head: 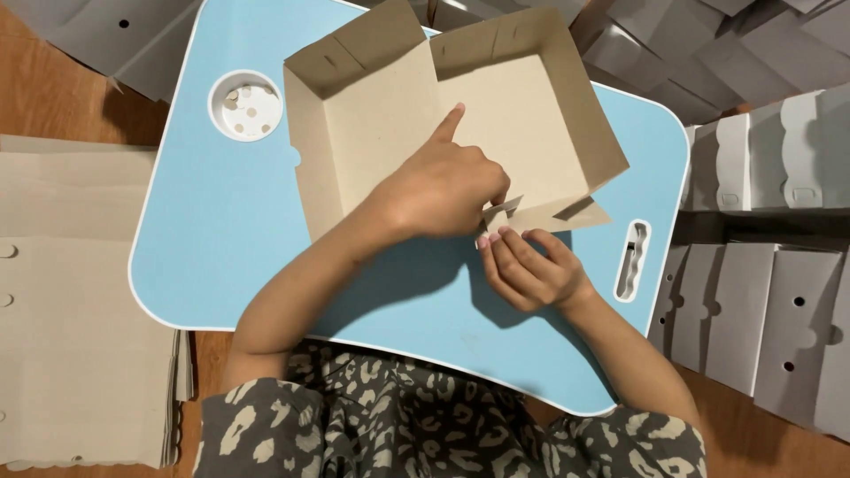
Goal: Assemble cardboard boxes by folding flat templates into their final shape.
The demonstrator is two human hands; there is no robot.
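One half-folded brown cardboard box (460,115) lies open on a light blue lap table with a white rim (221,221), its two compartments side by side with the walls standing up. The person's two bare hands meet at the box's near edge. The left hand (438,190) rests over the near wall, its index finger stretched out and pointing across the cardboard floor while the thumb and other fingers pinch a small cardboard tab (503,212). The right hand (531,270) sits just below, fingers curled, their tips touching the same tab from underneath.

The table has one round white cup recess (245,106) at its far left corner, holding several small cardboard discs, too jumbled to count, and one narrow wavy slot (633,259) near its right edge.

To the left, one stack of flat brown cardboard sheets (80,310) lies on the wooden floor (53,97). To the right and along the top, many folded grey-white boxes (761,159) are packed in rows, overlapping too closely to count. Leopard-print sleeves (354,425) cover the person's upper arms.
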